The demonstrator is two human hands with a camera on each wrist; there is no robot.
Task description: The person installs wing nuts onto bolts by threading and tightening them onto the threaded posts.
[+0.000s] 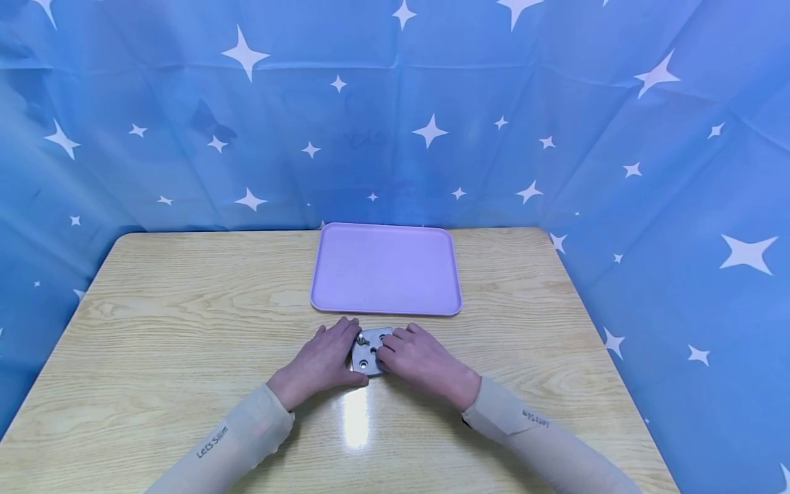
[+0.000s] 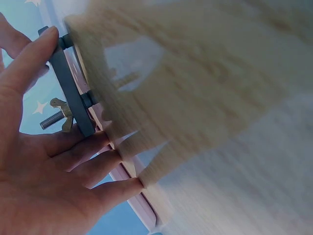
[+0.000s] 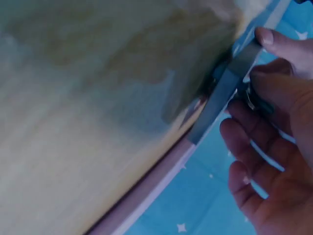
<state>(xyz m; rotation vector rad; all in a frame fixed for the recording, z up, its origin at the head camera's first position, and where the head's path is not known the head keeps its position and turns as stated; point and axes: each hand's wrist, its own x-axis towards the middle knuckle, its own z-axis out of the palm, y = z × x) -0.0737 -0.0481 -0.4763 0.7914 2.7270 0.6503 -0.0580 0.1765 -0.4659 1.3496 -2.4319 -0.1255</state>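
A grey metal plate (image 1: 374, 335) with several countersunk holes stands slightly off the table on short bolt heads, seen edge-on in the left wrist view. My left hand (image 1: 322, 361) grips its left side, thumb at the near edge and fingers at the far one. One bolt with a brass-toned wing nut (image 2: 67, 115) rises from the plate's far left corner. Over the right part is my right hand (image 1: 426, 360), its thumb and fingers pinching a small dark metal piece (image 3: 248, 98) on top, apparently another wing nut. The fingers partly hide this piece.
A purple tray (image 1: 385, 267) lies just beyond the plate on the wood-grain table (image 1: 185, 329). Blue cloth (image 1: 370, 103) with white stars hangs behind the table and along its sides.
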